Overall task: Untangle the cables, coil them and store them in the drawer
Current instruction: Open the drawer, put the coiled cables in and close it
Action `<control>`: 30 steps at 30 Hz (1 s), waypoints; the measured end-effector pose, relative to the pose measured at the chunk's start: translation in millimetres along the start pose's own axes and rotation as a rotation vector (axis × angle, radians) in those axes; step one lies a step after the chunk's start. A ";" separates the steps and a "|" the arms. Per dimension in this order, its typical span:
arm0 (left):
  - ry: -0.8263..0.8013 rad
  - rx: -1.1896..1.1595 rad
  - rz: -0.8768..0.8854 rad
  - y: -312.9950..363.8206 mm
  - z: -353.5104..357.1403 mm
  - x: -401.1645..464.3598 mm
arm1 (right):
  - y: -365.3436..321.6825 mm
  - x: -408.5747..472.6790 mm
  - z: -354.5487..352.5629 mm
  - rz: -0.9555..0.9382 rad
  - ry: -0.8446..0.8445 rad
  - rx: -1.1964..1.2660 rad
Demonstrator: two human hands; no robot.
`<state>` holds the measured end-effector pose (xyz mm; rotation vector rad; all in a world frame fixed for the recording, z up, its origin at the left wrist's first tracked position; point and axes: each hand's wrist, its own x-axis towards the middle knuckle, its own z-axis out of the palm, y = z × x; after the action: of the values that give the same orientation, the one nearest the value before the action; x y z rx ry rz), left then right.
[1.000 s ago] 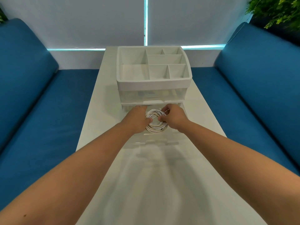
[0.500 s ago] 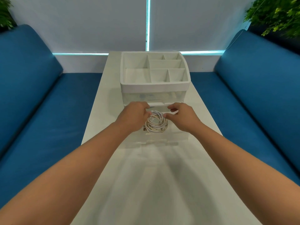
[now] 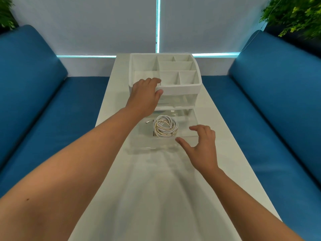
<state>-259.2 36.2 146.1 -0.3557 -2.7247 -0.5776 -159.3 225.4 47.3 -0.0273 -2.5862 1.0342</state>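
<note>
Fingers (image 3: pixel 195 127) hover beside cables (image 3: pixel 165 126) in drawer (image 3: pixel 189 132).

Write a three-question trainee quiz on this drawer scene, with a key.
1. True or false: the coiled cables lie in the open drawer.
2. Which hand grips the organizer? A left, B right.
3. Fill in: the right hand hovers by the drawer's ___ edge.

Key: 1 true. 2 A, the left hand holds its top rim. 3 front.
</note>
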 end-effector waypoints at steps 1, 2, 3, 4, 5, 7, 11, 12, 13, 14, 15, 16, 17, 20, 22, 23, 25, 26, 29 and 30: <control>0.002 -0.023 -0.008 -0.9 0.1 0.5 | -0.4 0.4 0.2 0.012 0.005 0.010; 0.015 -0.050 -0.017 -1.5 0.3 1.3 | -0.8 1.5 0.3 0.027 0.011 0.020; 0.026 -0.070 -0.023 -2.0 0.5 1.8 | -1.2 3.1 0.6 0.043 0.013 0.029; 0.034 -0.083 -0.028 -2.4 1.0 2.7 | -1.6 5.5 1.9 0.057 0.011 0.035; 0.041 -0.091 -0.033 -2.8 1.7 3.9 | -2.2 8.5 3.5 0.069 0.009 0.041; 0.047 -0.102 -0.037 -3.5 3.4 5.7 | -4.3 16.8 7.5 0.089 0.011 0.054; 0.059 -0.109 -0.022 -7.6 5.5 6.2 | -8.3 40.6 16.3 0.139 0.027 0.120; 0.063 -0.110 -0.021 -8.7 5.8 6.4 | -9.4 47.5 18.7 0.149 0.031 0.137; 0.067 -0.110 -0.021 -9.3 6.0 6.5 | -10.1 54.2 21.1 0.158 0.037 0.152; 0.069 -0.111 -0.023 -9.5 6.2 6.7 | -10.8 61.2 23.8 0.169 0.042 0.165; 0.071 -0.114 -0.022 -9.4 6.5 6.6 | -11.1 67.7 26.2 0.182 0.044 0.173; 0.074 -0.120 -0.020 -9.4 7.0 6.6 | -11.3 73.7 28.5 0.200 0.044 0.178; 0.079 -0.127 -0.017 -9.4 7.5 6.3 | -11.0 78.8 30.6 0.219 0.043 0.181; 0.093 -0.146 -0.011 -10.2 8.9 6.0 | -8.7 89.4 36.1 0.245 0.036 0.196; 0.095 -0.149 -0.009 -10.1 9.2 5.8 | -7.5 94.0 39.6 0.253 0.036 0.218; 0.091 -0.148 -0.011 -9.7 9.0 5.7 | -6.9 96.3 41.5 0.257 0.038 0.231; 0.083 -0.150 -0.014 -9.6 8.4 5.8 | -6.9 100.4 45.0 0.273 0.039 0.246; 0.081 -0.152 -0.014 -9.6 8.0 5.8 | -7.1 102.0 46.4 0.282 0.041 0.248; 0.077 -0.154 -0.010 -10.3 7.0 6.3 | -7.0 103.3 48.2 0.287 0.045 0.250; 0.074 -0.152 -0.011 -10.5 6.9 6.5 | -7.0 102.7 47.8 0.288 0.043 0.249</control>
<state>-270.2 31.0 138.9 -0.3496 -2.6211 -0.7876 -270.6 203.7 52.5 -0.3636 -2.4427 1.4337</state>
